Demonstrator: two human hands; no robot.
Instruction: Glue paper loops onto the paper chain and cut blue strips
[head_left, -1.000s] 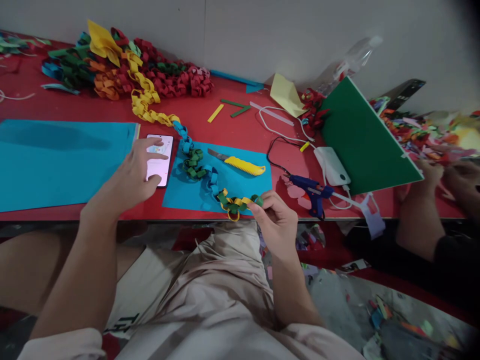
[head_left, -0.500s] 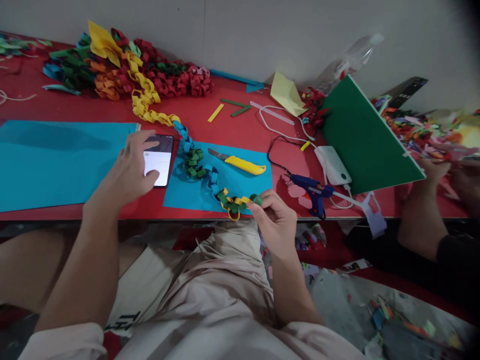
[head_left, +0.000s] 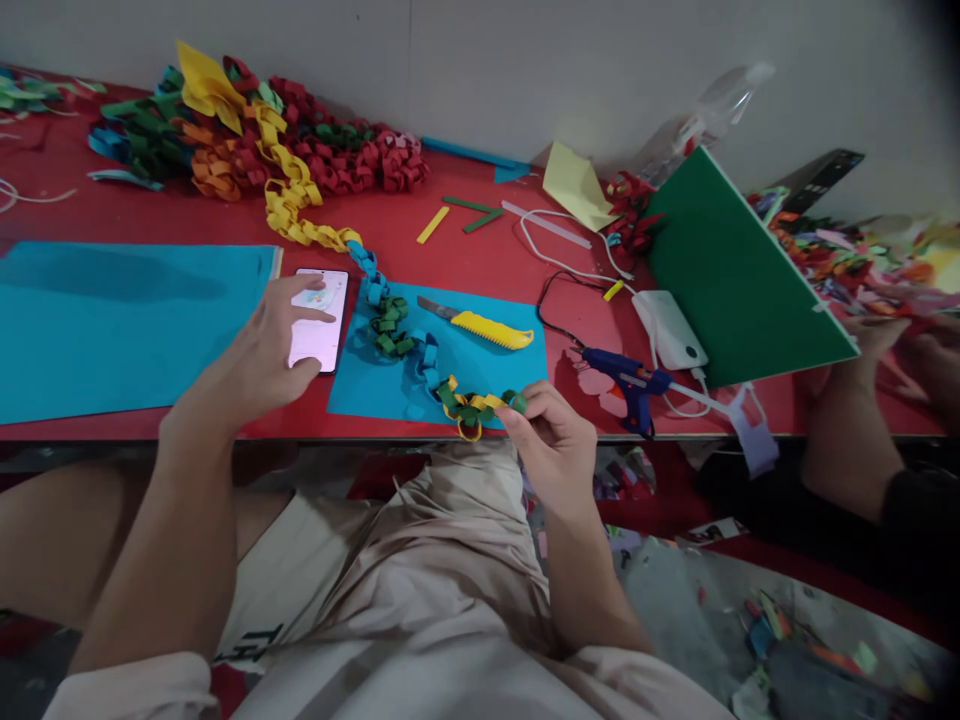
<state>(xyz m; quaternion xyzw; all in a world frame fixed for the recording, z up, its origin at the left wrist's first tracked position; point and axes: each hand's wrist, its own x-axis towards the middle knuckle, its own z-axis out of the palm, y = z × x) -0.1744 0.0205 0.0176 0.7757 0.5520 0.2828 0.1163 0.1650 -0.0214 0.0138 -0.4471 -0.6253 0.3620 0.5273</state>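
My left hand (head_left: 274, 345) hovers over a phone (head_left: 319, 330) lying on the red table, fingers spread above its lit screen; whether a fingertip touches the glass I cannot tell. Between thumb and fingers, my right hand (head_left: 555, 435) pinches the green end link of a paper chain (head_left: 388, 325). Green and yellow links lie nearest that hand, followed by blue, green and blue ones, then a long yellow stretch running up to the heap at the back. Beneath the chain is a blue sheet (head_left: 487, 383), with a yellow-handled knife (head_left: 491, 330) resting on it.
A blue glue gun (head_left: 626, 380) with its cable and a white power bank (head_left: 670, 330) lie right of the sheet. A green board (head_left: 742, 280) leans beyond them. Another person's hands (head_left: 870, 350) are at far right. Large blue paper (head_left: 135, 330) covers the left; paper chains (head_left: 315, 150) pile behind.
The phone screen has changed from a partly dark display to a bright pinkish one. My left hand's fingers have shifted slightly over it. My right hand keeps its pinch on the chain.
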